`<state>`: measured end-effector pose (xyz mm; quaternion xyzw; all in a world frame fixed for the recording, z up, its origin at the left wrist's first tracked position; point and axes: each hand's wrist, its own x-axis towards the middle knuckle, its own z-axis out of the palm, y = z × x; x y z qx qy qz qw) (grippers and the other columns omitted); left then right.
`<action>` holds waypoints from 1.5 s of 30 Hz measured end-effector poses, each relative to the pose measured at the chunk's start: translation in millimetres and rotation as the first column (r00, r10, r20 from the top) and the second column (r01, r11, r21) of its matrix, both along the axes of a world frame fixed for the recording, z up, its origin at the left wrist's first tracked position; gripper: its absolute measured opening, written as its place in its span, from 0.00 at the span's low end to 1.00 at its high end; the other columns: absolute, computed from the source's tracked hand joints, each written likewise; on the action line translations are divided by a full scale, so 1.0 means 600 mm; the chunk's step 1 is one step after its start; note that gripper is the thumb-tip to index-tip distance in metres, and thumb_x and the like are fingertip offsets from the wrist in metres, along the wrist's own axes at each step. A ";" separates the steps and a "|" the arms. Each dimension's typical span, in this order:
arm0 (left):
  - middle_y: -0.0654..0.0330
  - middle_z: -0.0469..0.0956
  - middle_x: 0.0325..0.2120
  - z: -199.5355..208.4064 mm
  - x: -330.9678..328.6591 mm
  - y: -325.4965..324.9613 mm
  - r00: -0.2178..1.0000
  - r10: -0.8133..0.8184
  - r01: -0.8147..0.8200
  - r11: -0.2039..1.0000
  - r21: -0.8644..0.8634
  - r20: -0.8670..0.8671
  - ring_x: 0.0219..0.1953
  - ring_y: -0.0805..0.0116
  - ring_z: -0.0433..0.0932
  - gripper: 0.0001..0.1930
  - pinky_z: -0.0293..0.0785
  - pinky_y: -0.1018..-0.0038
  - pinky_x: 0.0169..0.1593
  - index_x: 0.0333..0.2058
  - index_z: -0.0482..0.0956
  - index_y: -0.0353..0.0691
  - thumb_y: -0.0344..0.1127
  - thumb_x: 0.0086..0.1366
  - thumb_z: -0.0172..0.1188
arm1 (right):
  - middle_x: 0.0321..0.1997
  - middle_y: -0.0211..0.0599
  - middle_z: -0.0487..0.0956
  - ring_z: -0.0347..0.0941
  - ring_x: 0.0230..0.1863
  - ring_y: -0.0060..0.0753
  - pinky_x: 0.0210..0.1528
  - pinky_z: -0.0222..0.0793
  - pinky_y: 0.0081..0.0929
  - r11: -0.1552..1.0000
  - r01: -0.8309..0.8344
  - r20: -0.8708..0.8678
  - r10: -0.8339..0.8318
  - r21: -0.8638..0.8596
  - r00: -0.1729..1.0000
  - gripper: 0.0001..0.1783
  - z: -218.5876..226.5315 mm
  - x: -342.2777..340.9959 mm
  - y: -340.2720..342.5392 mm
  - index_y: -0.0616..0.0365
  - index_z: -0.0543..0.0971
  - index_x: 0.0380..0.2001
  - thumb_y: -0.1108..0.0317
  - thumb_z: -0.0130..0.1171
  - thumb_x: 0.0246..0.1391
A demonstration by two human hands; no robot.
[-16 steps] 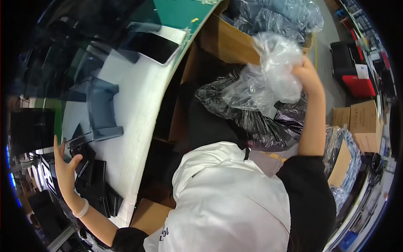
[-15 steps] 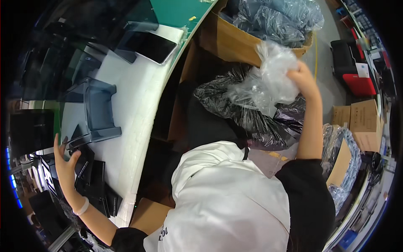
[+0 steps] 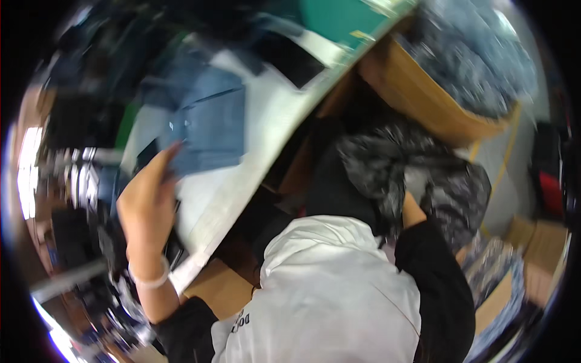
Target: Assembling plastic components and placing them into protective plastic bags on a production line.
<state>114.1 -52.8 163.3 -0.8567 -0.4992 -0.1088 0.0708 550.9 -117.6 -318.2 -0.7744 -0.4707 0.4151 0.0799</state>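
My left hand [image 3: 148, 202] is over the near-left corner of a translucent blue-grey plastic tray-like part [image 3: 215, 130], its fingers closed at that edge though smeared by motion. The part is tilted above the white foam-like table covering [image 3: 260, 130]. On the right, my right hand [image 3: 413, 212] reaches down into a black plastic bag [image 3: 451, 187]; only the wrist and back of the hand show, and the fingers are hidden. A pale patch of clear plastic film [image 3: 416, 179] shows just beyond them, in the bag's mouth.
A dark flat-screened device [image 3: 293, 60] lies farther along the table. An open cardboard box [image 3: 436, 94] full of plastic-wrapped stuff [image 3: 478, 54] stands at the back right. More brown cartons [image 3: 544, 245] are at the far right, and another cardboard piece [image 3: 221, 287] sits below the table edge.
My right hand has come down from beside the large box into the black bag with the clear film. My left hand has moved onto the blue-grey part, which has turned. The view has swung.
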 end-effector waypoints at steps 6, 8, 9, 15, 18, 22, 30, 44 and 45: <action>0.59 0.75 0.20 -0.068 0.086 0.041 0.993 -0.036 0.050 0.991 0.122 -0.112 0.22 0.60 0.76 0.20 0.73 0.68 0.25 0.47 0.72 0.36 0.27 0.52 0.54 | 0.41 0.51 0.79 0.78 0.41 0.46 0.42 0.73 0.36 0.984 -0.163 -0.181 0.148 -0.074 0.972 0.20 0.039 0.015 0.011 0.67 0.74 0.48 0.66 0.51 0.54; 0.58 0.76 0.22 -0.095 0.110 0.079 0.995 -0.029 0.044 0.986 0.158 -0.099 0.24 0.60 0.77 0.20 0.74 0.69 0.27 0.47 0.71 0.36 0.28 0.52 0.55 | 0.40 0.49 0.79 0.78 0.41 0.46 0.41 0.74 0.36 0.977 -0.195 -0.212 0.173 -0.088 0.962 0.20 0.055 0.013 0.083 0.66 0.75 0.47 0.66 0.50 0.54; 0.58 0.77 0.24 -0.100 0.112 0.087 0.994 -0.028 0.042 0.990 0.138 -0.105 0.27 0.60 0.78 0.20 0.75 0.70 0.28 0.47 0.71 0.36 0.29 0.53 0.57 | 0.40 0.49 0.79 0.78 0.40 0.46 0.41 0.74 0.35 0.971 -0.211 -0.233 0.181 -0.115 0.956 0.19 0.044 0.034 0.056 0.66 0.75 0.47 0.66 0.50 0.55; 0.57 0.79 0.36 -0.070 -0.040 0.130 0.912 0.174 -0.326 0.855 0.403 0.371 0.41 0.56 0.77 0.14 0.74 0.65 0.44 0.44 0.76 0.42 0.29 0.59 0.52 | 0.38 0.46 0.80 0.79 0.38 0.45 0.37 0.77 0.32 0.932 -0.160 -0.278 0.067 -0.327 0.958 0.18 -0.031 0.344 0.020 0.65 0.76 0.46 0.67 0.47 0.57; 0.50 0.79 0.34 -0.056 -0.312 0.049 0.636 0.665 -0.770 0.517 0.373 0.391 0.39 0.49 0.78 0.12 0.74 0.62 0.42 0.42 0.75 0.39 0.31 0.62 0.46 | 0.29 0.39 0.79 0.75 0.24 0.25 0.23 0.69 0.20 0.980 0.030 -0.341 -0.098 -0.198 0.935 0.12 0.209 0.264 0.101 0.64 0.77 0.39 0.71 0.47 0.58; 0.45 0.79 0.33 -0.151 -0.596 -0.045 0.311 0.912 -0.949 0.286 0.130 0.265 0.38 0.46 0.78 0.13 0.74 0.60 0.42 0.37 0.77 0.36 0.38 0.56 0.60 | 0.25 0.31 0.76 0.69 0.19 0.20 0.21 0.63 0.16 0.915 -0.009 -0.281 0.133 0.403 0.950 0.07 0.362 0.208 0.180 0.63 0.77 0.32 0.72 0.51 0.57; 0.49 0.81 0.24 -0.206 -0.543 -0.002 0.172 0.983 -0.962 0.152 -0.228 -0.072 0.28 0.57 0.81 0.08 0.75 0.61 0.34 0.25 0.84 0.39 0.36 0.47 0.68 | 0.63 0.38 0.59 0.64 0.55 0.36 0.52 0.64 0.31 0.394 -0.095 -0.147 0.541 0.914 0.828 0.41 0.448 -0.087 0.324 0.56 0.65 0.59 0.79 0.65 0.37; 0.49 0.81 0.29 -0.172 -0.497 0.026 0.190 0.973 -0.954 0.214 -0.210 0.128 0.34 0.55 0.82 0.09 0.77 0.66 0.40 0.27 0.84 0.39 0.27 0.43 0.67 | 0.65 0.45 0.60 0.66 0.55 0.37 0.58 0.66 0.32 0.319 -0.009 -0.226 0.691 0.948 0.686 0.26 0.443 -0.138 0.446 0.56 0.65 0.48 0.87 0.56 0.46; 0.46 0.81 0.33 -0.149 -0.478 0.010 0.192 0.963 -0.925 0.242 -0.292 0.189 0.38 0.53 0.81 0.09 0.77 0.66 0.44 0.31 0.83 0.37 0.27 0.47 0.66 | 0.66 0.45 0.60 0.67 0.55 0.38 0.58 0.66 0.31 0.372 0.010 -0.300 0.733 0.928 0.611 0.26 0.445 -0.130 0.436 0.56 0.65 0.48 0.87 0.56 0.46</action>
